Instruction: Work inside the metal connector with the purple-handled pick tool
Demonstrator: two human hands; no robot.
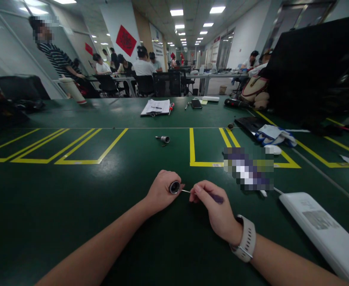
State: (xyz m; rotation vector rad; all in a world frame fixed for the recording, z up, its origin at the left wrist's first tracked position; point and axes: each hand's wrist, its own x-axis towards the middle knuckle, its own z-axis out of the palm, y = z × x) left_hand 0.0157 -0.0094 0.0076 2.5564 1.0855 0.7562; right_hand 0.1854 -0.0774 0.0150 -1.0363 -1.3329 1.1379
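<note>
My left hand (162, 190) is wrapped round a dark metal cylinder (174, 187), whose round open end faces me. In my right hand (211, 202) is a thin screwdriver (217, 198) with a dark purple handle. Its slim metal shaft points left and reaches the rim of the cylinder; whether the tip touches it cannot be made out. Beyond my hands, a small metal part with a thin shaft (163, 139) lies on the green table (126, 174).
A white power strip (323, 234) lies at the right, near a white mouse (272, 149), gloves (275, 135) and a black monitor (314, 75). Farther back are a clipboard with papers (155, 107) and a red screwdriver (171, 107). Several people sit behind; one person (56, 57) stands at left.
</note>
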